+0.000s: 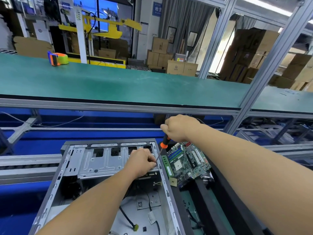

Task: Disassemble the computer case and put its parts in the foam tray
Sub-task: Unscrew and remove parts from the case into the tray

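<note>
An open grey computer case [71, 173] lies flat in front of me, with a silver drive cage [103, 161] across its far end. My right hand [179, 128] grips the orange-and-black handle of a screwdriver [164, 144], whose shaft slants down to the cage's right edge. My left hand [142, 161] rests on that corner of the cage, fingers curled beside the screwdriver tip. To the right of the case, a green motherboard [188, 160] lies in a black foam tray [210, 197], with a green memory stick [167, 167] and a small square chip [173, 181] beside it.
Loose black cables [127, 217] with a yellow connector lie on the case floor. Above and behind runs a long green shelf [118, 85] with an orange-and-blue tape dispenser [57, 58] on it. An aluminium frame post [264, 72] rises at the right. Cardboard boxes fill the background.
</note>
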